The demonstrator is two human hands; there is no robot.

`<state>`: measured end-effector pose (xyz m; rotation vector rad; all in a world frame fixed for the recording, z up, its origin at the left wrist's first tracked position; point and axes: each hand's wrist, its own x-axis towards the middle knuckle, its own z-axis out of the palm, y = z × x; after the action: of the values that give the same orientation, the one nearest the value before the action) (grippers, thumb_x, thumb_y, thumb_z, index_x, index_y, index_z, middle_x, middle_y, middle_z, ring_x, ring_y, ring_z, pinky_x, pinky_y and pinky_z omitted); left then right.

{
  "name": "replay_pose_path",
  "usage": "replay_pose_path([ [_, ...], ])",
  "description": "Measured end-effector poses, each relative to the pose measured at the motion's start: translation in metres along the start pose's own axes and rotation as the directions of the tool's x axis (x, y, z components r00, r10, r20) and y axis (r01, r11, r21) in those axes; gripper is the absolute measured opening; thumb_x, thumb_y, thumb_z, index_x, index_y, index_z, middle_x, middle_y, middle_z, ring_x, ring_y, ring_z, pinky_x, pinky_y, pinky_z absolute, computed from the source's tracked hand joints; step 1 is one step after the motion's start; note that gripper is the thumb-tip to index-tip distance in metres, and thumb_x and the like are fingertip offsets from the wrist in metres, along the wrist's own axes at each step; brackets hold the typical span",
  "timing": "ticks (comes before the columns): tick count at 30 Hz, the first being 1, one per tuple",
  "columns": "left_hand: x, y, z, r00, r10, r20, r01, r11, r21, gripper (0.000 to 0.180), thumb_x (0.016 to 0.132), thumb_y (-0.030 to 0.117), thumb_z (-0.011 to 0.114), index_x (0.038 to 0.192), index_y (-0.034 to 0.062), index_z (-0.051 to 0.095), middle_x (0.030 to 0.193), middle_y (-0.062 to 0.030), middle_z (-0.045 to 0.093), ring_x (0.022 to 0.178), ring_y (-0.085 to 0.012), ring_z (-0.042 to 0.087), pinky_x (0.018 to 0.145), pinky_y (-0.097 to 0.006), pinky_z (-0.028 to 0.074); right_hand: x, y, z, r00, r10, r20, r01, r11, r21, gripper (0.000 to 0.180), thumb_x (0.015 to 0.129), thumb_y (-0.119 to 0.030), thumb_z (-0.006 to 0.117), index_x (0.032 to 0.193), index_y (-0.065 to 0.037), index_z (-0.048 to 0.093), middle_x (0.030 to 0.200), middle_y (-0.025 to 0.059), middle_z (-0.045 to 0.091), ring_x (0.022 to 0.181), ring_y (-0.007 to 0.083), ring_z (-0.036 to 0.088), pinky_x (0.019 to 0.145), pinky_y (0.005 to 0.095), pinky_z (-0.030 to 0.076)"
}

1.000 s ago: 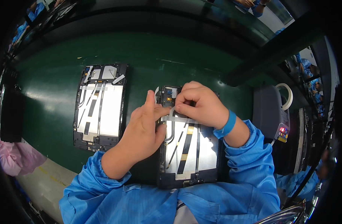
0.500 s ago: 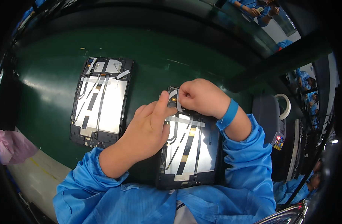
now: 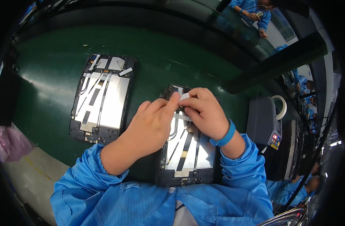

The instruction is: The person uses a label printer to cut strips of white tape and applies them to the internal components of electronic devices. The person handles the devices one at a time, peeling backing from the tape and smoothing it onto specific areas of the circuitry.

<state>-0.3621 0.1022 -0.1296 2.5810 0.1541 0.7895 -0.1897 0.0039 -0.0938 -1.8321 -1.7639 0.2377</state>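
Note:
An opened tablet [image 3: 208, 152], with a silvery inner panel, dark ribbon cables and pale tape strips, lies in front of me on the green mat. My left hand [image 3: 150, 122] rests over its upper left part, fingers stretched out, the index fingertip pressing near the top edge. Right beside that fingertip, my right hand [image 3: 208, 115] has its fingers bent together at a small white piece [image 3: 185, 96]; what they pinch, if anything, is hidden. A second opened tablet [image 3: 114, 94] of the same kind lies to the left, apart from both hands, with a loose-ended white strip [image 3: 125, 71] near its top right.
At the right stands a grey tape dispenser [image 3: 260, 118] with a pale tape roll [image 3: 280, 107] and lit buttons. A dark beam [image 3: 278, 62] crosses the upper right. A pink bag [image 3: 12, 143] sits at the left edge. Co-workers in blue work beyond the bench.
My right hand has come down and turned, its fingers now lower against the tablet's top part. My left index finger has shifted slightly right. The view has moved a little.

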Motion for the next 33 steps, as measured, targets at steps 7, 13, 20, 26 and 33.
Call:
replay_pose_path([
  [7, -0.002, 0.004, 0.003, 0.999, 0.035, -0.034, -0.032, 0.996, 0.085, 0.069, 0.072, -0.007, 0.053, 0.135, -0.0109, 0.024, 0.109, -0.0149, 0.062, 0.091, -0.0294, 0.056, 0.073, -0.042, 0.04, -0.011, -0.018, 0.01, 0.993, -0.113, 0.025, 0.116, 0.955, -0.274, 0.029, 0.073, -0.002, 0.055, 0.101, 0.002, 0.064, 0.106, 0.0103, 0.059, 0.094, 0.0275, 0.054, 0.082, 0.0402, 0.043],
  [13, -0.002, 0.012, -0.002, 0.996, -0.065, -0.062, 0.072, 0.99, 0.123, 0.07, 0.072, -0.001, 0.059, 0.134, -0.0096, 0.027, 0.106, -0.0141, 0.063, 0.094, -0.0308, 0.056, 0.077, -0.041, 0.042, -0.012, -0.025, 0.007, 0.976, -0.17, 0.139, 0.219, 0.821, -0.528, 0.034, 0.073, -0.009, 0.059, 0.106, -0.003, 0.064, 0.115, 0.0096, 0.056, 0.105, 0.0276, 0.049, 0.091, 0.0392, 0.037],
  [20, -0.012, 0.053, -0.038, 0.995, -0.102, -0.019, 0.094, 0.965, -0.245, 0.041, 0.07, 0.001, 0.063, 0.11, 0.0013, 0.056, 0.104, -0.0141, 0.06, 0.096, -0.0309, 0.055, 0.083, -0.039, 0.043, -0.053, -0.046, -0.025, 0.981, -0.051, -0.188, 0.078, 0.988, 0.136, 0.028, 0.073, -0.019, 0.067, 0.098, -0.005, 0.065, 0.111, 0.0141, 0.059, 0.105, 0.0301, 0.052, 0.092, 0.0383, 0.038],
  [26, -0.004, 0.085, -0.034, 0.993, -0.052, 0.105, 0.085, 0.935, -0.343, 0.035, 0.07, 0.002, 0.063, 0.105, 0.0011, 0.059, 0.099, -0.0133, 0.058, 0.09, -0.0292, 0.054, 0.079, -0.037, 0.043, -0.094, -0.06, -0.036, 0.957, -0.038, -0.289, 0.046, 0.999, 0.023, 0.003, 0.073, -0.01, 0.065, 0.073, -0.009, 0.062, 0.073, 0.0028, 0.062, 0.072, 0.0228, 0.057, 0.069, 0.0356, 0.039],
  [33, 0.057, 0.081, 0.005, 0.976, 0.059, 0.209, -0.037, 0.994, -0.107, 0.039, 0.073, 0.009, 0.061, 0.112, 0.0021, 0.059, 0.108, -0.0152, 0.056, 0.104, -0.032, 0.051, 0.089, -0.042, 0.042, -0.122, 0.007, -0.035, 0.723, 0.623, -0.299, -0.201, 0.604, 0.771, 0.015, 0.092, -0.015, 0.056, 0.095, -0.001, 0.061, 0.09, 0.0017, 0.063, 0.085, 0.0094, 0.056, 0.083, 0.024, 0.042],
])
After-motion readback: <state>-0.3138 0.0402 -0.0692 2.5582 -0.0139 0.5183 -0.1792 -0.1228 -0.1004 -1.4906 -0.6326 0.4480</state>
